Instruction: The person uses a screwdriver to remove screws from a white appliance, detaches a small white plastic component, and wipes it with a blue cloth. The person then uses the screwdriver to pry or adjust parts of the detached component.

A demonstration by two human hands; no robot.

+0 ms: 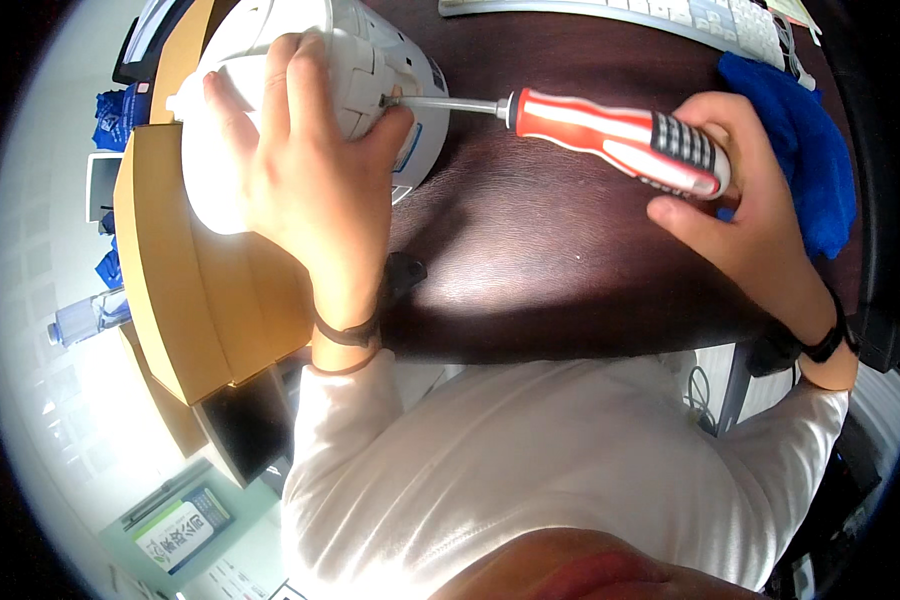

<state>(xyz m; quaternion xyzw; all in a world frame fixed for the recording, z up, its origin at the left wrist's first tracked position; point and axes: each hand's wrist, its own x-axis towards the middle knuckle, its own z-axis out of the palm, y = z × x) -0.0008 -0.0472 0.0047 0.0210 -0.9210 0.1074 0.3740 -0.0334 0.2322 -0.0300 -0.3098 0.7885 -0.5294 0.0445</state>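
Observation:
A white rounded appliance [415, 60] lies at the upper left of the dark desk. My left hand [310, 165] is laid over it, fingers spread across its top and the thumb bent down at its near right side. Close to that thumb, the metal shaft of a screwdriver [590, 130] reaches a small recess in the white casing; how deep its tip sits I cannot tell. My right hand [745, 185] holds the end of its red, white and black handle, with some fingers hidden behind it. The screwdriver lies nearly level, pointing left.
A cardboard box [175, 290] stands at the left beside the appliance. Along the far edge lies a white keyboard [660, 12]. A blue cloth [815, 160] rests by my right hand, and a small black object [405, 272] is near my left wrist.

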